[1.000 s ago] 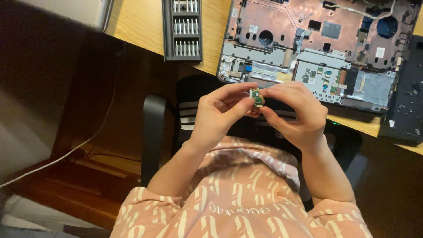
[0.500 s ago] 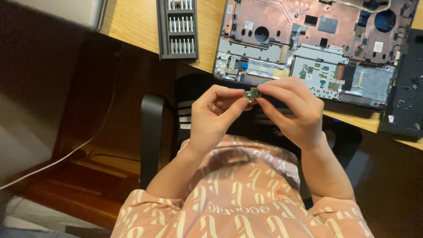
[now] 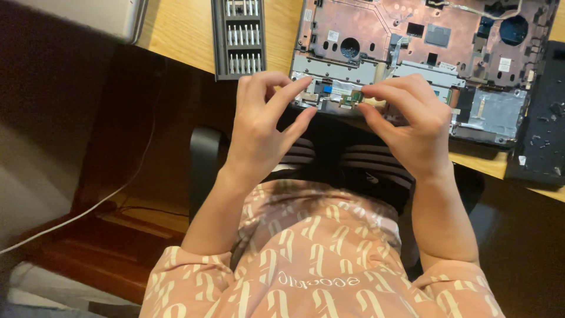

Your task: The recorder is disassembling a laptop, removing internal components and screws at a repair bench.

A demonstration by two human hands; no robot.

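Small green circuit board (image 3: 355, 95) pinched in right hand (image 3: 412, 123) at opened laptop (image 3: 424, 53) edge; left hand (image 3: 262, 121) empty, fingers spread.

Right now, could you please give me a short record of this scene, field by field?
Setting: wooden desk, seen from above by a seated person
Main item: opened laptop chassis with its boards exposed
Left hand: fingers spread, holding nothing, near the chassis's front edge
Right hand: fingertips pinching a small green component at that edge
Nearby: screwdriver bit case left of the chassis, dark panel at the right
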